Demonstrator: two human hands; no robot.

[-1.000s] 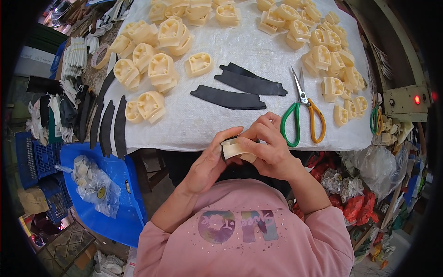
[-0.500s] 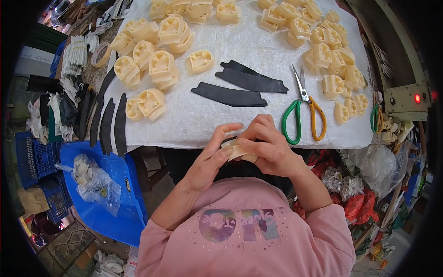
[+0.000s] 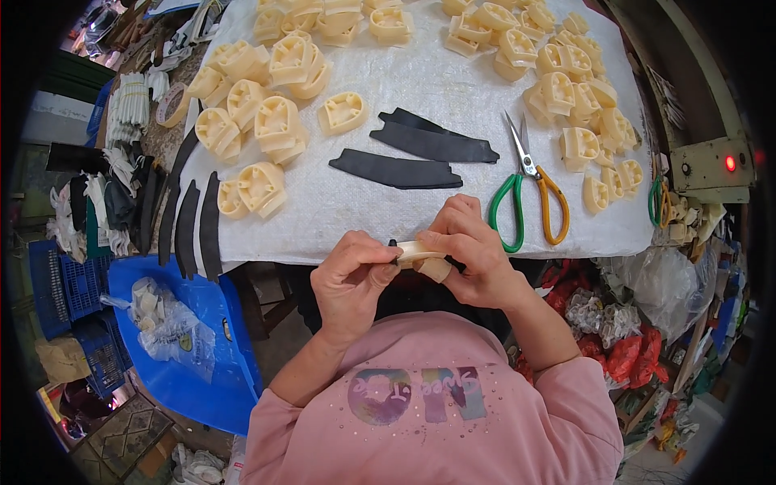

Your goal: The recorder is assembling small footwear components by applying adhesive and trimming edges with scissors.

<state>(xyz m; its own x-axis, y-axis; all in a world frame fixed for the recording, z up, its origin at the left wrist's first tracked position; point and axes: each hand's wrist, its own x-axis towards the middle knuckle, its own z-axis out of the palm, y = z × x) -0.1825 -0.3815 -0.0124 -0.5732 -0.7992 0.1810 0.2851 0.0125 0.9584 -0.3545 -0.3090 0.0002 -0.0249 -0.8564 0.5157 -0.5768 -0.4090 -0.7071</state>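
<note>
Just beyond my chest, at the table's near edge, I hold a cream plastic piece [image 3: 418,250] between both hands. My right hand [image 3: 471,252] is closed around its right end, thumb on top. At its left end a small bit of black strip [image 3: 394,249] shows, pinched between the thumb and fingers of my left hand [image 3: 349,279]; the rest of the strip is hidden. Several flat black strips [image 3: 396,169] lie on the table ahead. Right of them are scissors [image 3: 527,170] with one green and one orange handle, blades slightly apart and pointing away.
Piles of hollow cream plastic pieces [image 3: 281,125] stand on the white-covered table [image 3: 283,234] at left, back and right. More black strips [image 3: 208,226] hang over its left edge. A blue chair [image 3: 178,388] with plastic bags is at lower left; red bags [image 3: 622,356] lie at lower right.
My left fingers, raised and spread before, have come down into a pinch at the left end of the cream piece. The piece now lies more level, its black bit showing.
</note>
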